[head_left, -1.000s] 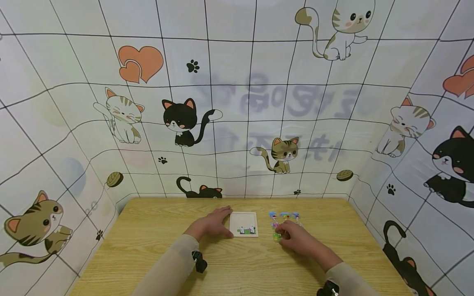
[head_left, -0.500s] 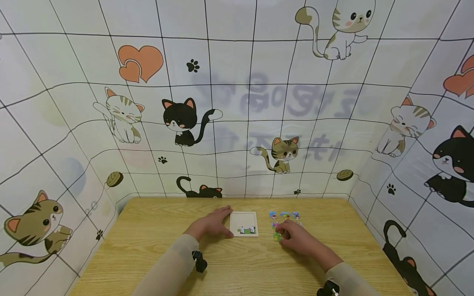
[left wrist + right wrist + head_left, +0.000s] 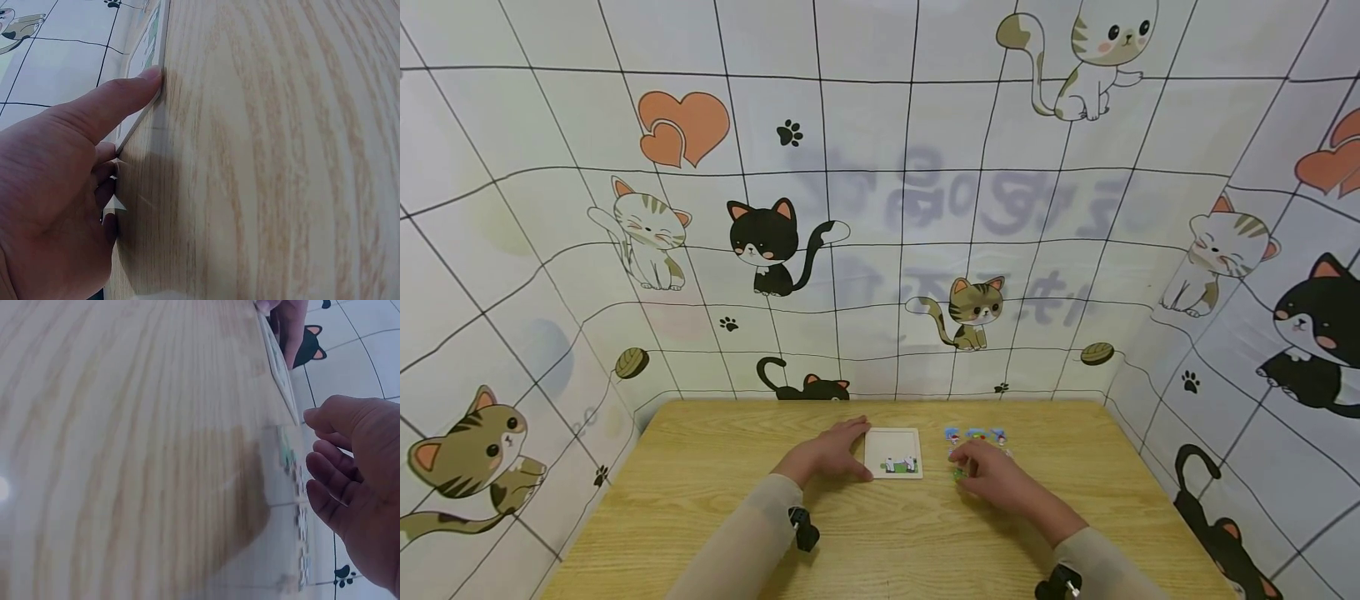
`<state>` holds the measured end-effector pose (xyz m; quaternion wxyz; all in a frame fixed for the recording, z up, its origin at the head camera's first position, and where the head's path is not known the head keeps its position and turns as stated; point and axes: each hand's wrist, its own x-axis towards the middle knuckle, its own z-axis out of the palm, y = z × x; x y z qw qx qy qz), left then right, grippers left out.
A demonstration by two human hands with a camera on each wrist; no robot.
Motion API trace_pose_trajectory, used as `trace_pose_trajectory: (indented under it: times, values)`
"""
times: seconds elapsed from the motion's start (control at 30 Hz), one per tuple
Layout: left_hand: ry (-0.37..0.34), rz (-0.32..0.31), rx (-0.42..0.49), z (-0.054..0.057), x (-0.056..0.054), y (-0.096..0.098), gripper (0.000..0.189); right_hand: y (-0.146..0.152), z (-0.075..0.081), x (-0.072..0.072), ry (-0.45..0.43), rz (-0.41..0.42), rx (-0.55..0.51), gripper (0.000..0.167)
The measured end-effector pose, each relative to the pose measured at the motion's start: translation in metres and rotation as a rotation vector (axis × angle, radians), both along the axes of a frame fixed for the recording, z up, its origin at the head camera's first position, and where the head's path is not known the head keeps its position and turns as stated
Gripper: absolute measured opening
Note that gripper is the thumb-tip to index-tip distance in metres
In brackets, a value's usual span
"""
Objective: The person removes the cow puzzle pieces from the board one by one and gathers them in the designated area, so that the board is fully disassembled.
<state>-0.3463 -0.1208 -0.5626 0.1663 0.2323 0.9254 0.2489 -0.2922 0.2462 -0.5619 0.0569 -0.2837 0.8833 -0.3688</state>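
A small square puzzle tray (image 3: 891, 446) with a pale rim lies on the table, a printed puzzle piece (image 3: 898, 465) at its lower right. My left hand (image 3: 830, 454) rests along the tray's left side, thumb and fingers spread. In the left wrist view its thumb (image 3: 119, 103) touches the tray's edge. My right hand (image 3: 996, 475) is over the loose puzzle pieces (image 3: 976, 434), covering part of them. Its fingers are loosely bent, and nothing shows between thumb and fingers in the right wrist view. A green piece (image 3: 959, 473) shows just beside its fingertips.
The wooden table (image 3: 880, 542) extends around the tray and pieces. Behind it and at both sides hangs a white cloth (image 3: 865, 250) printed with cats and a grid. Each wrist wears a small black camera (image 3: 805, 529).
My right hand has lifted a little and shifted slightly left, its fingers moving off the green piece they were at. My left hand and the tray stay where they were.
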Motion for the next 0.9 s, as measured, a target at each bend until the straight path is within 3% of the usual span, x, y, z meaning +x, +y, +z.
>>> trace_pose_trajectory:
  times: [0.33, 0.9]
  values:
    - [-0.001, 0.002, -0.007, 0.0, 0.0, 0.0, 0.101, -0.029, 0.006, -0.006, 0.028, 0.07, 0.02, 0.027]
    - [-0.01, 0.01, 0.013, 0.001, 0.0, -0.001, 0.1, -0.093, 0.01, -0.026, 0.069, 0.147, 0.179, 0.034]
